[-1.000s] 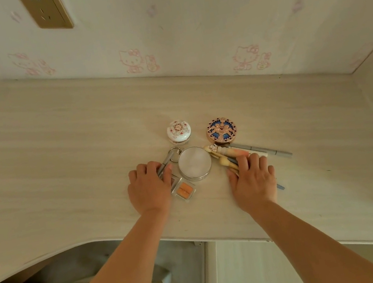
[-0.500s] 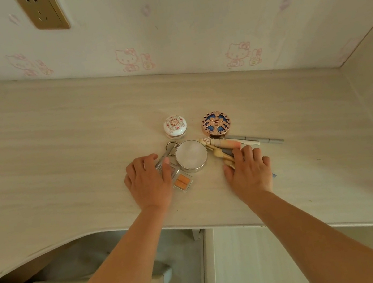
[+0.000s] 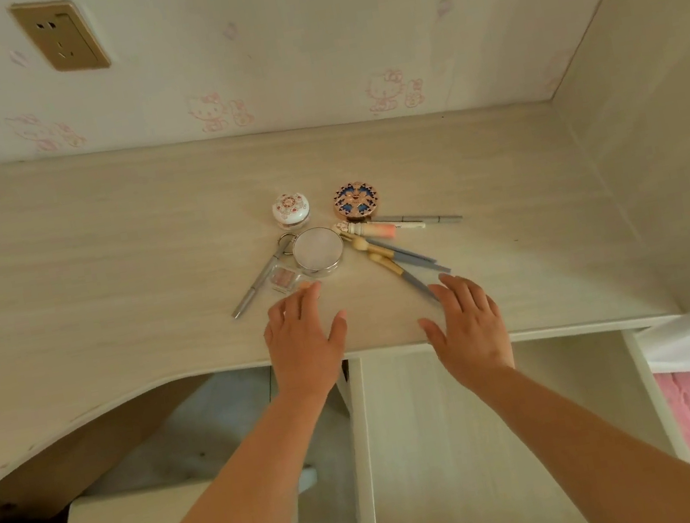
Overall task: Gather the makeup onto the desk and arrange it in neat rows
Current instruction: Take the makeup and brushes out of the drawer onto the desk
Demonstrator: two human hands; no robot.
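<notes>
Makeup lying bunched around a round silver-lidded compact on the pale wooden desk.
Left hand and right hand are hovering flat, fingers spread, empty; brushes right of the compact need straightening first.

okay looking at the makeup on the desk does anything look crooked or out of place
Yes. The brushes fan out diagonally and overlap instead of lying parallel, and the silver pencil left of the round compact lies slanted. The two small round jars sit side by side.

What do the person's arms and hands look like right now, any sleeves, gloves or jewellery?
Both forearms are bare with no sleeves in view. The left hand and right hand wear no gloves, and no rings, watch or bracelets show on the fingers or wrists.
</notes>
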